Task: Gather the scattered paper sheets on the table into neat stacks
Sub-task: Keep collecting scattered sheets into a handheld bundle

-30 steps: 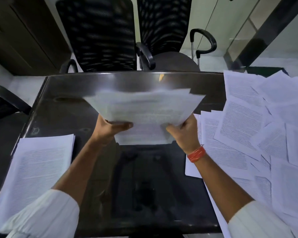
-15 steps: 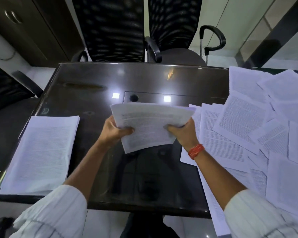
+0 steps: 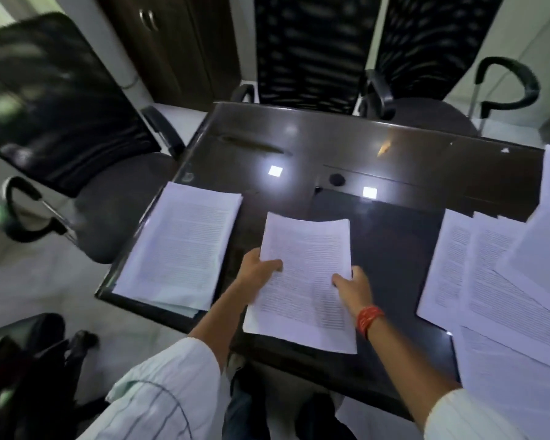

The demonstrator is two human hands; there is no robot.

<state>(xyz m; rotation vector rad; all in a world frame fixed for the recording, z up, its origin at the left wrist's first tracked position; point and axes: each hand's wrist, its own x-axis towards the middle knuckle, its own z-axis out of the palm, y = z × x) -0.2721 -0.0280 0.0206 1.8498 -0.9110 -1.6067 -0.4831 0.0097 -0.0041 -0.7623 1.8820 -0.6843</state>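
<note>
I hold a bundle of printed paper sheets (image 3: pixel 305 281) flat over the near middle of the dark glossy table (image 3: pixel 299 154). My left hand (image 3: pixel 258 269) grips its left edge with the thumb on top. On its right side my right hand (image 3: pixel 351 285) does the same; that wrist wears a red thread band. A neat stack of sheets (image 3: pixel 181 242) lies at the table's left corner, just left of the bundle. Scattered overlapping sheets (image 3: pixel 496 281) cover the right side of the table.
Black mesh office chairs stand at the far side (image 3: pixel 308 49) and to the left (image 3: pixel 54 103) of the table. A dark wooden cabinet (image 3: pixel 172 42) is behind. The table's near edge runs just under the bundle. Another dark chair (image 3: pixel 23 360) sits at the lower left.
The bundle has come down from a raised, fanned hold toward the table and turned lengthwise toward me. My view has swung left, bringing the left stack closer to centre.
</note>
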